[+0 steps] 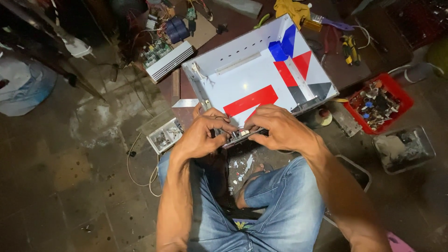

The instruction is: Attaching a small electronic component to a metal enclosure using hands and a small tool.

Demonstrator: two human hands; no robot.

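1. Two bare hands, the left hand (201,133) and the right hand (276,127), both at the near edge of a case.
2. One open white metal case (233,77) with red, blue and dark shapes on it.
3. One red tray (395,88) full of small parts.
4. One clear compartment box (164,135) on the floor.
5. One grey tub (404,149) beside the red tray.
6. One finned heatsink board (165,58) behind the case.
7. One yellow cloth (290,9) at the back.

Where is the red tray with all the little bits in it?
In the head view, the red tray sits on the floor at the right, beside the white box and just above a clear tub.
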